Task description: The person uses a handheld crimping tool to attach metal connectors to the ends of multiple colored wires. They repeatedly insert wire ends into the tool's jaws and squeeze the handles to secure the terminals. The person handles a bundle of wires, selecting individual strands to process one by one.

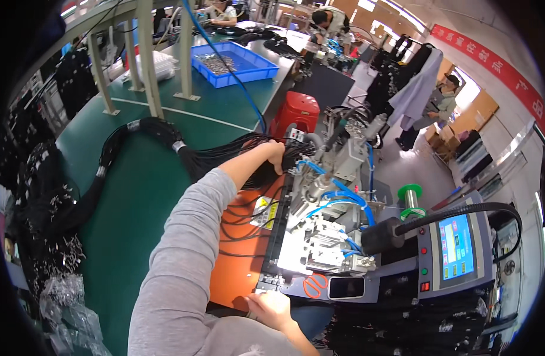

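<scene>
My left arm in a grey sleeve reaches across an orange work surface [240,270]. At its end my left hand [275,155] is closed among a thick bundle of thin black cables [210,159], its fingertips partly hidden. Several loose cable ends trail over the orange surface. My right hand [273,310] is low at the near end of a black rail [277,237] on the machine, fingers curled together; what they pinch is too small to make out. Right of the rail stands a brightly lit metal machine [329,243] with blue air tubes.
Orange-handled scissors [315,286] and a phone [347,288] lie before the machine. A control panel with a screen [456,246] and a wire spool [410,199] stand to the right. On the green table [130,219] are a blue tray [257,72] and a red device [296,113]. Other people work farther off.
</scene>
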{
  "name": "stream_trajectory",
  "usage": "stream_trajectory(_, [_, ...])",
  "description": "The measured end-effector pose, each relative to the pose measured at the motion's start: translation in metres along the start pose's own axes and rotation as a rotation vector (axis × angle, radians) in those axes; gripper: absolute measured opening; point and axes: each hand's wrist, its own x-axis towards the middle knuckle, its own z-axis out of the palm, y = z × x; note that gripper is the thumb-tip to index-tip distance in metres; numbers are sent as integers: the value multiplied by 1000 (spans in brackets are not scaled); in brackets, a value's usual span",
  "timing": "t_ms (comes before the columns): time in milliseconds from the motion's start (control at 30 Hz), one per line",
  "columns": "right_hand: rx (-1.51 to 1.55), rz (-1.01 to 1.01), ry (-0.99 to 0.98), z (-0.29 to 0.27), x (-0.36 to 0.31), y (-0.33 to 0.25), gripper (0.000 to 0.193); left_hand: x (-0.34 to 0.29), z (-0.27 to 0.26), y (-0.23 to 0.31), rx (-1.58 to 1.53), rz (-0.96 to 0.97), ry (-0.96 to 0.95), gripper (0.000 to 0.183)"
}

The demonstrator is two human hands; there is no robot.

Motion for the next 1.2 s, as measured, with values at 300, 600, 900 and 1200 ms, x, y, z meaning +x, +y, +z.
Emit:
stream_trajectory(300, [-82, -14, 79, 4, 2, -5, 13, -45, 0, 45, -176, -315, 253, 34])
stream_trajectory(600, [-38, 42, 102, 6, -7, -33, 17, -61, -10, -15, -1420, 31, 460, 21])
stream_trajectory(900, [-104, -42, 120, 11, -11, -20, 17, -204, -5, -4, -2021, 339, 885, 26])
stream_trajectory(1200, [-51, 945, -233, 50, -134, 15, 29, -248, 25, 8, -1897, 539, 935, 28])
